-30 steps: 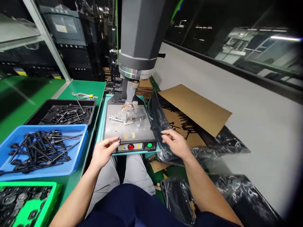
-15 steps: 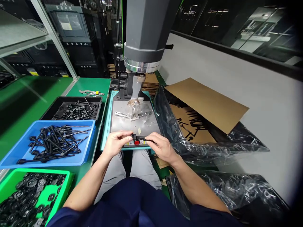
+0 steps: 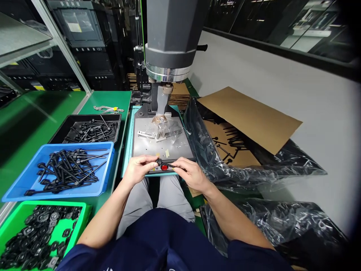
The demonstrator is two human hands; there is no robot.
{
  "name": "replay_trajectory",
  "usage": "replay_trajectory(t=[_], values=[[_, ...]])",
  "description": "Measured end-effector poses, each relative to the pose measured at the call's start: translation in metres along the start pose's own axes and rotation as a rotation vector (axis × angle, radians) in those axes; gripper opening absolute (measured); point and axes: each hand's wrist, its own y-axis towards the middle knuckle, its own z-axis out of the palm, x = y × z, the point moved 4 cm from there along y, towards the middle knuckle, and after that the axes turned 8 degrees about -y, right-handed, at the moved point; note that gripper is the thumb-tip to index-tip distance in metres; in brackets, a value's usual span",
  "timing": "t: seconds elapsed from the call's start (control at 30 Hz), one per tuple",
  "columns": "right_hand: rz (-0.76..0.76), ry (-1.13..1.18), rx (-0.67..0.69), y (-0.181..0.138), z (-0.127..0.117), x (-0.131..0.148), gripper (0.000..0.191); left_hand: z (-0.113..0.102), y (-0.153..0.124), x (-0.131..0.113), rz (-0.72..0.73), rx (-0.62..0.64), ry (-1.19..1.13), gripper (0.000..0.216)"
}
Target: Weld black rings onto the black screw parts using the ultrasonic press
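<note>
My left hand [image 3: 137, 171] is closed in a pinch at the thick head of a black ribbed rod [image 3: 167, 164]. The rod's thin end is between the thumb and fingers of my right hand [image 3: 192, 174]. It lies roughly level, just above a red button [image 3: 164, 168] at the front of the machine base. Behind my hands is the metal base plate [image 3: 146, 148], with a small fixture [image 3: 160, 131] partly wrapped in clear plastic film. A machine head [image 3: 170, 56] hangs over the fixture.
On the left stand a black tray [image 3: 58, 130] of dark rods, a blue tray [image 3: 104, 184] of similar rods and a green tray [image 3: 80, 231] of small black parts. Pliers [image 3: 108, 109] lie behind. At right, a plastic-lined box [image 3: 194, 131] holds black parts under cardboard [image 3: 251, 116].
The camera view has shifted slightly. Both hands keep their pinch on the ribbed rod, in nearly the same place over the red button.
</note>
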Motion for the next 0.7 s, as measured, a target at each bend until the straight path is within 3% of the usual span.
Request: replay_trajectory(t=[0.17, 0.33, 0.47, 0.57, 0.7], values=[[-0.028, 0.015, -0.086, -0.003, 0.010, -0.007, 0.017, -0.001, 0.005, 0.008, -0.009, 0.005, 0.022, 0.039], [0.204, 0.192, 0.001, -0.005, 0.044, -0.041, 0.014, -0.002, 0.018, 0.028, -0.045, 0.008, 0.036, 0.039], [0.341, 0.497, 0.061, 0.007, 0.073, -0.058, 0.043, 0.005, 0.032, 0.053, -0.067, 0.094, 0.066, 0.034], [0.446, 0.602, -0.018, 0.025, 0.086, -0.069, 0.050, 0.011, 0.044, 0.063, -0.014, 0.098, 0.048, 0.031], [0.577, 0.696, -0.220, 0.056, 0.095, -0.094, 0.045, 0.019, 0.066, 0.061, 0.042, -0.027, -0.091, 0.040]])
